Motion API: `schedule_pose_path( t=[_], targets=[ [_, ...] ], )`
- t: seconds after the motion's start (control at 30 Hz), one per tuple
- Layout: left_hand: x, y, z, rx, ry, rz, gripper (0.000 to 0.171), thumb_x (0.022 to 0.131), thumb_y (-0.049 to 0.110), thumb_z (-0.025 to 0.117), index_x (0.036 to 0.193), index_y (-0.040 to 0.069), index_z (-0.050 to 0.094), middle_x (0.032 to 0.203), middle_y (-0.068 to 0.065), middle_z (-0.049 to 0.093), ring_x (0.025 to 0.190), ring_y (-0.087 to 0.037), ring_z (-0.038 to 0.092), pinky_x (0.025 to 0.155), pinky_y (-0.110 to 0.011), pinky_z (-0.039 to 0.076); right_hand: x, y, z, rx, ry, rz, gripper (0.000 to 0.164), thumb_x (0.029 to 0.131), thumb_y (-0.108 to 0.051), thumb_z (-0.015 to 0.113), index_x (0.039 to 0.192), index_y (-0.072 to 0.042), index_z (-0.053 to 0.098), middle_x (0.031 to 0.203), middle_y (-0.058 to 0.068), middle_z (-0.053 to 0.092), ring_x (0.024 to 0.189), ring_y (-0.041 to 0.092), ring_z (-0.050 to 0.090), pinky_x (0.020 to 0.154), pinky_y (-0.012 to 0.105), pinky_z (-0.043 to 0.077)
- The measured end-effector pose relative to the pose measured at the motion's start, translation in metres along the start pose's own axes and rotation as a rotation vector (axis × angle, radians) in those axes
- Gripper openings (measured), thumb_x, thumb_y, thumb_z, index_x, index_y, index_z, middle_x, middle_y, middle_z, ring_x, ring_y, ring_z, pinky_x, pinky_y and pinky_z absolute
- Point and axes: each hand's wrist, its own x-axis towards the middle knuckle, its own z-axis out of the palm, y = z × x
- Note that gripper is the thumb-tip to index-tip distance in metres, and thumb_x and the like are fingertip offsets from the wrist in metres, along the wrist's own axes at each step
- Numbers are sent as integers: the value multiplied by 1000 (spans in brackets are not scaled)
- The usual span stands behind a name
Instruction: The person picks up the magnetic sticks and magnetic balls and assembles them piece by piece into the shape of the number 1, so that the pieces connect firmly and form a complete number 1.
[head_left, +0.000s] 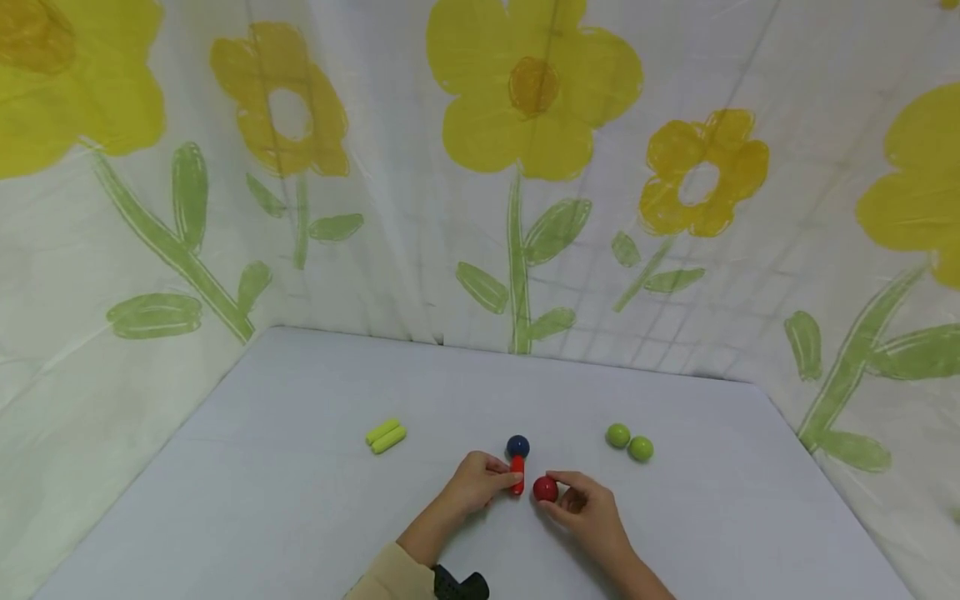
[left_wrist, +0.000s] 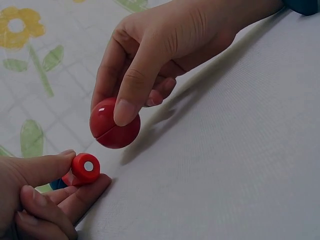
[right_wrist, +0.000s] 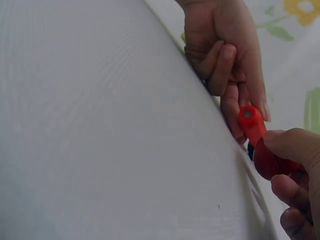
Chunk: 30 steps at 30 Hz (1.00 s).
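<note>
Between thumb and fingers, my left hand (head_left: 477,483) pinches a red rod (head_left: 517,477). At the rod's far end, a dark blue ball (head_left: 517,447) appears to touch it. In the left wrist view a pale round disc shows in the near end of the rod (left_wrist: 86,168). Just to the right, my right hand (head_left: 592,510) grips a glossy red ball (head_left: 545,489) by its sides, with a seam line visible on the ball (left_wrist: 115,127). A small gap separates the red ball from the rod in the head view.
Two yellow-green rods (head_left: 386,436) lie side by side at the left on the white table (head_left: 300,500). Two green balls, one nearer (head_left: 641,448) and one farther (head_left: 618,435), sit at the right. A flower-printed curtain (head_left: 397,250) hangs behind the table.
</note>
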Motion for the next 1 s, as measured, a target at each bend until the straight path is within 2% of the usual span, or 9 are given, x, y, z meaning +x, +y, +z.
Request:
schedule_pose_path(
  t=[0.13,0.4,0.53,0.77,1.0],
  targets=[
    [1,0,0,-2,-4,14,19,87,15,73,89,-3,69,66,2,59,50,-8,40,47,-21,32,-2,-1,4,3,-36,-10,35,74,-3,83,107,-4,71,85,-1,63,65,7,50,57,20,45],
    [0,1,-1,-11,-7,36,19,87,14,72,88,-4,70,66,2,60,50,-7,40,47,-20,31,-7,-5,12,3,-27,-172,34,72,-1,83,103,-4,71,85,-3,63,64,3,50,54,21,45],
    [0,0,-1,-16,-6,46,19,87,14,72,88,-4,70,66,3,59,47,-6,38,45,-20,30,-8,-5,15,-7,-16,-216,34,71,0,84,101,-7,70,88,-3,64,65,3,50,55,21,45],
    [1,-2,-1,-12,-15,46,20,88,15,71,88,-5,70,67,3,61,47,-6,38,45,-19,31,-8,-5,19,14,-48,-308,31,73,-4,84,101,-7,70,91,2,64,63,6,51,54,21,45],
    [3,-2,-2,-3,-15,28,20,88,17,71,89,-4,70,68,3,61,49,-6,39,46,-19,32,-8,-8,22,7,-65,-309,31,73,-4,84,100,-6,71,92,0,61,63,3,50,53,21,45]
  ],
)
